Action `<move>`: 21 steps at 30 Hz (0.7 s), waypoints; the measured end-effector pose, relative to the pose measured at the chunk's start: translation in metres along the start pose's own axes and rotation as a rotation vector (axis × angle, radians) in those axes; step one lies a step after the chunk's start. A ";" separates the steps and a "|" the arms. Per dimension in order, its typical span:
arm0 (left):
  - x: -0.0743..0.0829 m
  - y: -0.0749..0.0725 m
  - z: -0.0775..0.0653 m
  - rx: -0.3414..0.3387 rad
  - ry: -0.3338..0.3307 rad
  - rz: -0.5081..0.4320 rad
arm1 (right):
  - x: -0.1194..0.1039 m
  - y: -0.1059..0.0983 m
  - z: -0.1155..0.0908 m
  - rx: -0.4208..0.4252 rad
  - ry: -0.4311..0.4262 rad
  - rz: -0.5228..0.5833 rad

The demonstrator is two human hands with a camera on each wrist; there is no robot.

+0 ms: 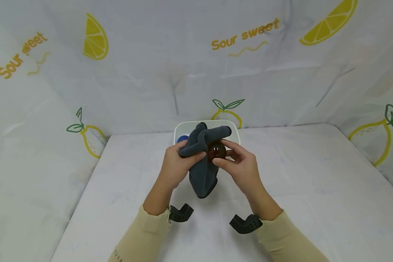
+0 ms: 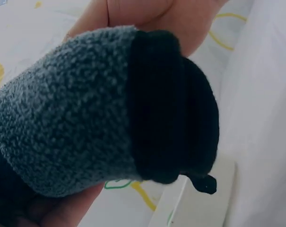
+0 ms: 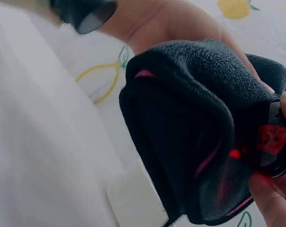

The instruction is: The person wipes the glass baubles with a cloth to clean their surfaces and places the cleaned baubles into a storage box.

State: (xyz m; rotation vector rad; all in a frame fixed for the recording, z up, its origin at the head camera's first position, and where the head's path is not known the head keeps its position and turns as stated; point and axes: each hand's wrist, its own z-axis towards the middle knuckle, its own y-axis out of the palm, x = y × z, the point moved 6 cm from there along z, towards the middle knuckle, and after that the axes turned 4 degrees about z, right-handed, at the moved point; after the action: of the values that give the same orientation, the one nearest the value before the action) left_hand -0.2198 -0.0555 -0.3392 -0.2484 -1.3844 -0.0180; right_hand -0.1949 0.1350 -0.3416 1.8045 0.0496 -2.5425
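A dark grey-blue fleece cloth (image 1: 202, 176) with black edging hangs in folds from my left hand (image 1: 173, 165), gripped between thumb and fingers. Against its right side, my right hand (image 1: 242, 165) holds a dark red, see-through ball (image 1: 217, 151) with thumb and fingertips. In the right wrist view the ball (image 3: 275, 137) shines glassy and throws red light onto the cloth (image 3: 209, 71). Folded cloth (image 2: 72, 113) fills much of the left wrist view and covers part of the left hand's fingers.
Just behind the hands stands a white plastic bin (image 1: 235, 136), partly hidden by the cloth. A blue round thing (image 1: 182, 138) shows inside it at the left. White sheeting with lemon prints covers the table (image 1: 298, 174) and the wall behind.
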 end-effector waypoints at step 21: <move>0.000 -0.109 -0.007 0.310 0.171 0.655 | 0.042 -0.048 0.069 0.041 0.222 -0.489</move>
State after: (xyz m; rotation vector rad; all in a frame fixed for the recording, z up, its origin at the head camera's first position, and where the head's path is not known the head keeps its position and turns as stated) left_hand -0.2303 -0.1627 -0.3224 -0.4188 -1.0662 0.6975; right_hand -0.2758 0.1805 -0.3576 2.3266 0.5053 -2.6232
